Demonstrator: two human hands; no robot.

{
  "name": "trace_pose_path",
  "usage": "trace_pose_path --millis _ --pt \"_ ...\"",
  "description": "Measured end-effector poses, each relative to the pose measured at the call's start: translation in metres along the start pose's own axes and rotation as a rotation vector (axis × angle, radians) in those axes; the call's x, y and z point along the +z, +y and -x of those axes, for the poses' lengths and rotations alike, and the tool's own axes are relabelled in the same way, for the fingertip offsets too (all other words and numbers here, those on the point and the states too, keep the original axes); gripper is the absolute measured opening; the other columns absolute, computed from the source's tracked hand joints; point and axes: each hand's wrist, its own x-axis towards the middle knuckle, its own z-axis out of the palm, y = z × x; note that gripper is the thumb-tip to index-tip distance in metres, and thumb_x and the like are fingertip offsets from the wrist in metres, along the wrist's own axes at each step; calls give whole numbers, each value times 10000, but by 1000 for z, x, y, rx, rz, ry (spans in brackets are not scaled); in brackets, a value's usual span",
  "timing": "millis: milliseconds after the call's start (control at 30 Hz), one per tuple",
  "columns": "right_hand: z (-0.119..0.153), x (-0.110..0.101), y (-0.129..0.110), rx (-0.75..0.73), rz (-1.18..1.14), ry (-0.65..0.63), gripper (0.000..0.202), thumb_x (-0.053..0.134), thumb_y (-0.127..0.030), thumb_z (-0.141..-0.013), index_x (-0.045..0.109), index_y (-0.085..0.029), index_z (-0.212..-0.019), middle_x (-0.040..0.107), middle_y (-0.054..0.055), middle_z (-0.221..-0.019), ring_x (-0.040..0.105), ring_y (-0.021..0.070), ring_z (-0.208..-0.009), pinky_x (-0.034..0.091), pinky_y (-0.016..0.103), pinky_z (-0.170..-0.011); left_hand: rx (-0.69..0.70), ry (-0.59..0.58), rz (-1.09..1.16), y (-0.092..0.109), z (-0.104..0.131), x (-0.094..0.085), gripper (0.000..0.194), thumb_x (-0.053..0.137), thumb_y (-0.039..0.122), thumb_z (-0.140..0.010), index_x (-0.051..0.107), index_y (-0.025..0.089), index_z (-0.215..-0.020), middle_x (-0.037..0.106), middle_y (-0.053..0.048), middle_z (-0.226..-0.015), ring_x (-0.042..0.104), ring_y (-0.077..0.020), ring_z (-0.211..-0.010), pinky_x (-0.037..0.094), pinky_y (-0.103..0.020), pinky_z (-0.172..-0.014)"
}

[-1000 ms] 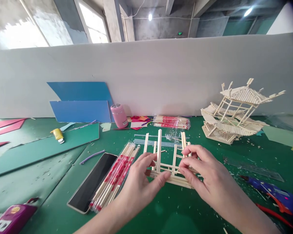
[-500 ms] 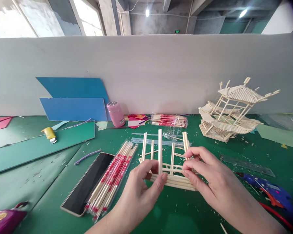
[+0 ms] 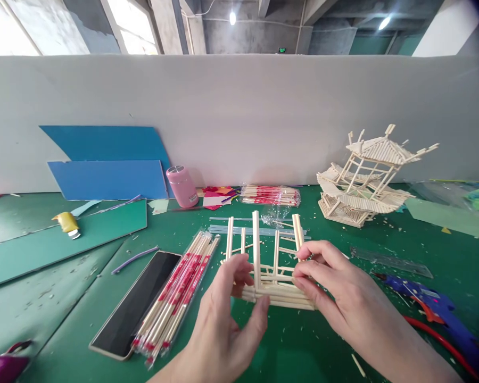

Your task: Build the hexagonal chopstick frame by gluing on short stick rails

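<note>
Frame [image 3: 256,260] between my two hands.
My left grip [image 3: 222,314] gapes at the frame's near left corner, thumb well apart from fingers; my right grip [image 3: 339,286] is nearly closed at the frame's right side, though whether it pinches there I cannot tell.

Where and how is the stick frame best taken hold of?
The stick frame is probably best gripped by the stacked sticks along its near bottom edge, coming from the near side, thumb in front and fingers behind. There several sticks lie together as a thicker bar facing you. I'd avoid the uprights: they stand tall with free tops, so pulling there may lever them loose.
</note>
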Motion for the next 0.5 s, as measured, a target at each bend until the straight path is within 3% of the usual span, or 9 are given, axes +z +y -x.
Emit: trace_pose_path --millis 100,267,367,500 --pt "2 0 0 12 -19 -6 166 401 -234 -902 532 -207 -804 477 57 -988 549 135 -710 478 301 -599 172 4 -145 -2 0 0 549 580 207 -807 304 290 -1274 569 -76 -1113 565 -204 -938 460 -288 -784" --pt "1 -1 -4 11 -48 14 167 409 -206 -901 548 -190 -809 474 52 -972 522 114 -697 460 285 -605 229 -111 -300 5 -12 -5 328 508 221 -852 505 200 -1179 669 -68 -829 607 -193 -716 466 -302 -661" --pt "1 -3 -8 40 -80 -12 170 402 -195 -907 546 -188 -818 471 40 -976 504 94 -685 439 265 -600 245 -147 -392 13 -18 -8 230 432 229 -879 600 179 -1028 623 -31 -629 559 -175 -549 421 -286 -523" --pt "6 -4 -12 70 -114 -25 159 400 -191 -913 534 -187 -827 457 29 -991 499 88 -717 423 262 -636 274 -195 -510 24 -26 -13 266 385 228 -885 627 183 -786 556 4 -517 492 -156 -457 344 -259 -456"
